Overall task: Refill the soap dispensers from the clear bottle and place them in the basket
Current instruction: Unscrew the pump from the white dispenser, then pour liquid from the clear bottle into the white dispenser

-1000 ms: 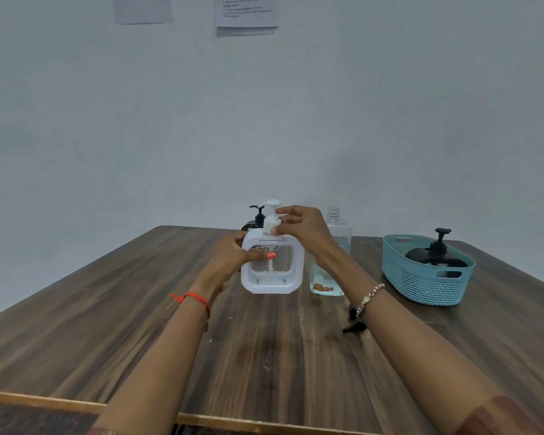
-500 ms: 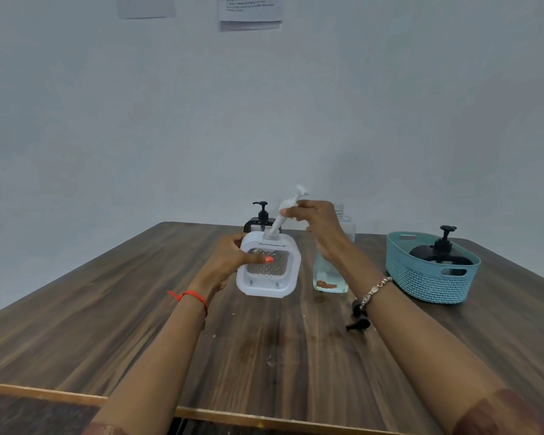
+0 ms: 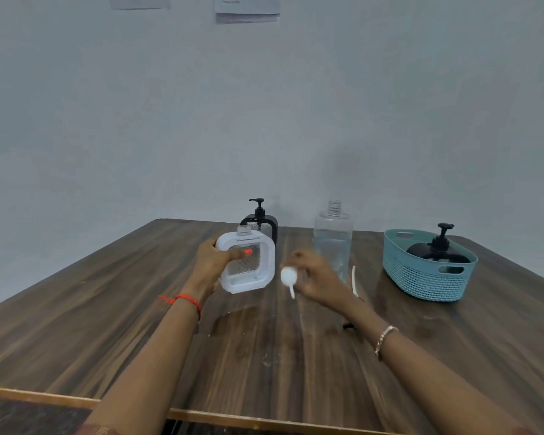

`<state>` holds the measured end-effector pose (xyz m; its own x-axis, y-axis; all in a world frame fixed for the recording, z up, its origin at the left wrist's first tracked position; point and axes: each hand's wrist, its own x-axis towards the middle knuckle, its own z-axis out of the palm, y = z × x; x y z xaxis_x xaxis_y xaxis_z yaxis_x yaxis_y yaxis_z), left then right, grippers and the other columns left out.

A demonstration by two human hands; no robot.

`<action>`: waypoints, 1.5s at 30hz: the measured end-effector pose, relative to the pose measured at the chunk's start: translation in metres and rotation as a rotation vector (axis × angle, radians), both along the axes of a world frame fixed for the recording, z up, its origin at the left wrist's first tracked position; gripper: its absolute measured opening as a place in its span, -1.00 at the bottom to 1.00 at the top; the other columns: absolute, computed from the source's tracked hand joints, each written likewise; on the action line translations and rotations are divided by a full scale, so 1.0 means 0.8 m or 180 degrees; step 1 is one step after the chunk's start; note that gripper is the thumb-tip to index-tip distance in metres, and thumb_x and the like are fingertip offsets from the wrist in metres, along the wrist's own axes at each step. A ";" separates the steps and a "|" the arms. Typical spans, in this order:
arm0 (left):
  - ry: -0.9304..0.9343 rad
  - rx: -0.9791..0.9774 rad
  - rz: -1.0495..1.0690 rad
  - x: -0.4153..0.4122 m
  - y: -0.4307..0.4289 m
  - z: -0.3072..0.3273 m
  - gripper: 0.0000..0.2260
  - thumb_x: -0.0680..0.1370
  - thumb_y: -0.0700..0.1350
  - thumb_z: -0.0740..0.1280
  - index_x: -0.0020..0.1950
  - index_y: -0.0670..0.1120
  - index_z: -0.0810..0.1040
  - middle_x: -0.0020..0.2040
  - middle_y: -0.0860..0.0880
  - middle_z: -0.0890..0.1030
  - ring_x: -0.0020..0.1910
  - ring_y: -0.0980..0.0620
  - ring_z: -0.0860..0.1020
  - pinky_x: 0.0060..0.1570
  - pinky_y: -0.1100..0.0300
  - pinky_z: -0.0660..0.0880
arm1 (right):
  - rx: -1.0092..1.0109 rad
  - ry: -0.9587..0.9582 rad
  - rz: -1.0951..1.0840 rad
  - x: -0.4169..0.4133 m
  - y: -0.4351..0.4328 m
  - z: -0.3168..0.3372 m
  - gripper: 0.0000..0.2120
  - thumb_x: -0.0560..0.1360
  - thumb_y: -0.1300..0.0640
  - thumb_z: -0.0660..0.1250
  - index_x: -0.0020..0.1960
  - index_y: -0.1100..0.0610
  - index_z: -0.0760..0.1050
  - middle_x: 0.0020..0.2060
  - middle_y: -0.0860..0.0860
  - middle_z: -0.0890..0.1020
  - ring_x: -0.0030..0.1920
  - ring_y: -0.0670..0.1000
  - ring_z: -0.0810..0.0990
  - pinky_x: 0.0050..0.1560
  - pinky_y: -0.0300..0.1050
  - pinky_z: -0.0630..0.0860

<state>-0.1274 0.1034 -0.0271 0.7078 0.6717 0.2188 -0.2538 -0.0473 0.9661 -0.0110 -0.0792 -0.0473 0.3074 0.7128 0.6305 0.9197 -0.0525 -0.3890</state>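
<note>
My left hand (image 3: 215, 262) grips the left side of a white square soap dispenser (image 3: 250, 266), upright on the table with its threaded neck uncovered. My right hand (image 3: 316, 279) holds that dispenser's white pump head (image 3: 289, 276) low over the table, just right of the dispenser; its tube sticks out past my hand. The clear bottle (image 3: 333, 238) stands uncapped behind my right hand, partly filled with clear liquid. A black dispenser (image 3: 261, 222) stands behind the white one. Another black dispenser (image 3: 438, 251) sits in the teal basket (image 3: 421, 277) at the right.
The wooden table (image 3: 107, 309) has a light front edge close to me. A small black cap (image 3: 347, 325) lies by my right wrist. A plain wall with two paper sheets (image 3: 247, 7) stands behind the table.
My right hand lifted the white pump out of the white dispenser and carried it down to the right, near the table. The dispenser's neck now stands uncovered.
</note>
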 end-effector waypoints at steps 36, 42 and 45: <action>-0.0275 -0.0072 -0.0658 0.098 0.012 -0.007 -0.70 0.42 -0.33 0.41 0.12 -0.16 0.52 -0.05 -0.06 0.64 -0.11 -0.02 0.62 -0.27 0.23 0.61 | 0.1007 0.2816 -0.0489 0.138 -0.015 0.011 -0.53 0.21 0.31 0.56 0.04 0.07 0.49 -0.10 -0.03 0.64 -0.11 -0.07 0.63 -0.33 -0.32 0.56; -0.0185 0.0165 -0.0476 0.103 0.011 -0.001 -0.63 0.33 -0.32 0.49 0.10 -0.15 0.54 -0.02 -0.09 0.65 -0.10 -0.03 0.62 -0.25 0.24 0.60 | 0.1067 0.2489 -0.0785 0.134 -0.016 0.012 -0.48 0.18 0.23 0.59 0.08 0.10 0.50 -0.07 -0.03 0.65 -0.06 -0.02 0.64 -0.11 -0.18 0.59; -0.0194 0.0280 -0.0351 0.104 0.009 0.002 -0.61 0.29 -0.30 0.53 0.08 -0.14 0.56 -0.03 -0.09 0.65 -0.11 -0.02 0.62 -0.24 0.25 0.60 | 0.1033 0.2009 -0.0939 0.121 -0.022 0.031 -0.52 0.21 0.32 0.56 0.05 0.14 0.47 -0.13 -0.07 0.60 -0.14 -0.10 0.59 -0.27 -0.50 0.45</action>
<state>-0.0444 0.1106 -0.0255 0.7598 0.5669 0.3182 -0.3203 -0.0995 0.9421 0.0859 -0.0968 -0.0226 0.8272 0.3547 0.4359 0.4838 -0.0549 -0.8735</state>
